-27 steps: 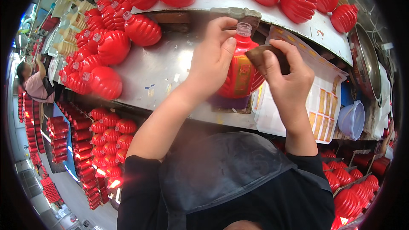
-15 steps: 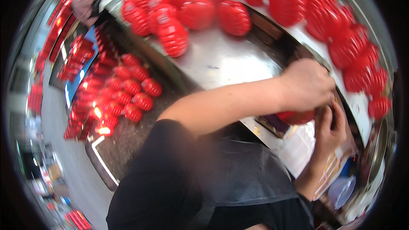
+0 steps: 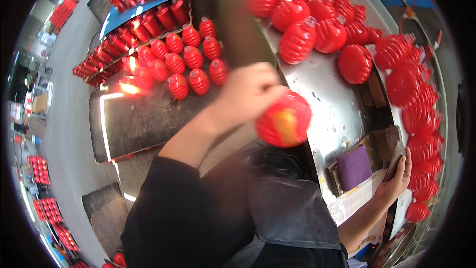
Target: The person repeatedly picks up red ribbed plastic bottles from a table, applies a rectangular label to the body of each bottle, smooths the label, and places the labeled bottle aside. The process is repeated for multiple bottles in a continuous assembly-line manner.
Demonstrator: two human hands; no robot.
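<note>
My left hand, a little smeared by motion, is closed on a red ribbed bottle with a gold patch on its side. It holds the bottle above the near edge of the metal worktable. At the right, my right hand has its fingers stretched along a flat grey-brown piece and appears to grip it. Left of that hand lies a purple pad in a small frame, beside a brown block.
Red bottles crowd the table's far end, and more line the ledge along its right side. On the left, a dark board carries rows of red bottles. A blue board with red containers lies behind them.
My left hand has swung left from the work spot at the right, and a red bottle is now in it. The view has turned. My right hand stays at the right, apart from the left.
</note>
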